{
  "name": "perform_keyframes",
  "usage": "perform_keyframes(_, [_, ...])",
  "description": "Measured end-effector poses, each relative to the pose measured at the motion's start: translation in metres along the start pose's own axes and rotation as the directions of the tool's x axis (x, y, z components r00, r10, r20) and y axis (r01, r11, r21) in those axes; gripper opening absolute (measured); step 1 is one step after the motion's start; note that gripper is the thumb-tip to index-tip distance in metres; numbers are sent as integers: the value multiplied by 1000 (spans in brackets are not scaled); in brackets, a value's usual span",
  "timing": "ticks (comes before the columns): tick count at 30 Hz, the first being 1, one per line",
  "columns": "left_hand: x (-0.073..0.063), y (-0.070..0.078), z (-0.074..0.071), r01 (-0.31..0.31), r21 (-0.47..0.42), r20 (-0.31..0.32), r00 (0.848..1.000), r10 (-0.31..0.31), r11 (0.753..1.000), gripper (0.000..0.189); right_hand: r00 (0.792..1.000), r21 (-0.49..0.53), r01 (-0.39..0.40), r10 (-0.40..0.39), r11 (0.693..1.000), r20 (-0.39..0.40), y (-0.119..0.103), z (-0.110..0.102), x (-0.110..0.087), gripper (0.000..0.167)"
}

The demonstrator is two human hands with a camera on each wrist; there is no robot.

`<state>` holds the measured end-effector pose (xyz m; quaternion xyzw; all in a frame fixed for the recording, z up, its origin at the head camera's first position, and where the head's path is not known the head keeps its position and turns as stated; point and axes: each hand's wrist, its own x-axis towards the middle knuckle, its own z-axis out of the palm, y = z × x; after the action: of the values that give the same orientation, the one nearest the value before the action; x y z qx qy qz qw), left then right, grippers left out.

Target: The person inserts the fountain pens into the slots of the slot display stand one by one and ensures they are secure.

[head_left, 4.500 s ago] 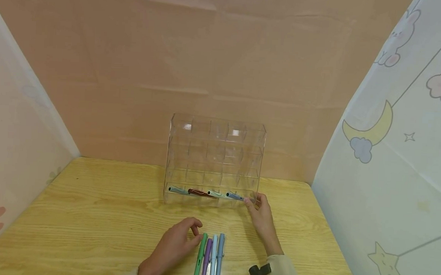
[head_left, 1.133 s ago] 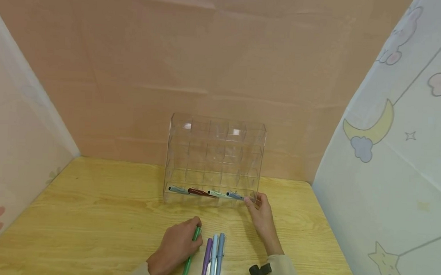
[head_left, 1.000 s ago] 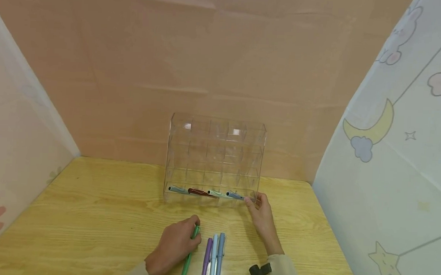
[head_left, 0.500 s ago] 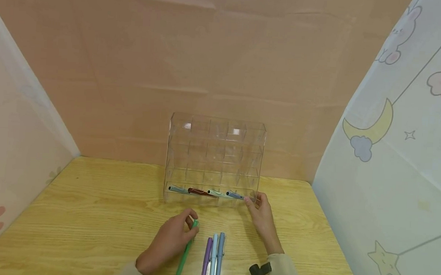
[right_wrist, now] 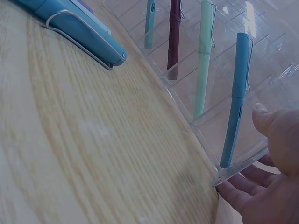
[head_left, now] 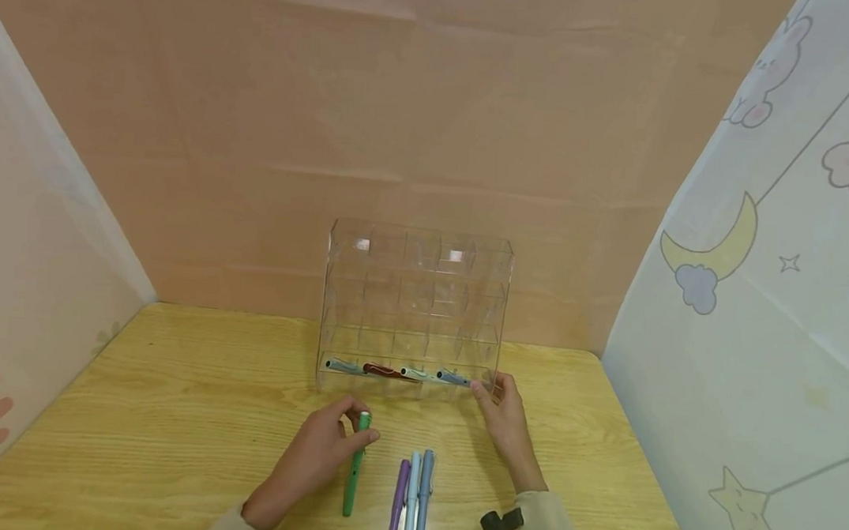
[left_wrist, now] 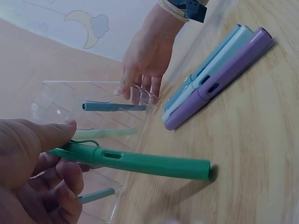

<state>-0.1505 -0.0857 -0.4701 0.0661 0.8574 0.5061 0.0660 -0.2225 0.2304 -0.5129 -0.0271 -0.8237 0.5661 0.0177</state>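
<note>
My left hand (head_left: 317, 446) pinches a green pen (head_left: 354, 475) near its capped end, thumb on one side and fingers on the other. In the left wrist view, the pen's far end (left_wrist: 203, 170) hangs close over the table. My right hand (head_left: 506, 427) grips the lower right corner of a clear tiered pen rack (head_left: 419, 231), thumb in front and fingers behind. The rack's bottom tier bears a grey-blue pen (head_left: 345, 366), a dark red pen (head_left: 384, 371), a pale green pen (right_wrist: 203, 60) and a blue pen (right_wrist: 237, 84).
A purple pen (head_left: 397, 501), a light blue pen (head_left: 411, 498) and a darker blue pen (head_left: 425, 490) lie side by side on the wooden table (head_left: 175, 428). A black device (head_left: 501, 525) sits at my right wrist. Cloth walls (head_left: 783, 352) stand around the table.
My left hand has taken the green pen from the row's left end and moved it left and toward the rack, tilting it. The right hand stays at the rack corner.
</note>
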Motion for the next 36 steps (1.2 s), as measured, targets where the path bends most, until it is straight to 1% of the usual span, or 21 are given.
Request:
perform_keyframes(4, [-2,2,-4,15,-3,-22,1000,-15,1000,30,1000,4,0,0,1000,2,-1,0,-1,66])
perform_keyframes(8, [-5,6,-9,37,-5,-56,998,-37,999,28,1000,5,1,-1,1000,3,0,0,-1,66])
perform_keyframes(15, [-9,16,-26,79,-17,-106,991,-80,997,26,1000,-4,0,0,1000,1,0,0,-2,67])
perform_keyframes(19, [-9,19,-38,55,-6,-155,986,-56,998,25,1000,-15,-3,3,1000,-4,0,-1,-1,67])
perform_keyframes(22, [-8,19,-45,57,9,-183,982,-54,998,24,1000,-19,-3,3,1000,-4,0,-1,-1,67])
perform_keyframes(24, [-8,18,-49,66,8,-193,979,-64,998,25,1000,-19,-3,3,1000,-4,1,-1,0,67])
perform_keyframes(26, [-8,16,-52,71,15,-200,978,-66,997,29,1000,-16,-4,3,1000,-4,1,0,0,67])
perform_keyframes(31, [-8,13,-58,60,27,-212,976,-53,998,36,1000,-13,-8,8,1000,-5,0,0,0,67])
perform_keyframes(36, [-9,10,-67,42,17,-236,971,-37,999,34,1000,-19,-4,4,1000,-8,1,0,1,67])
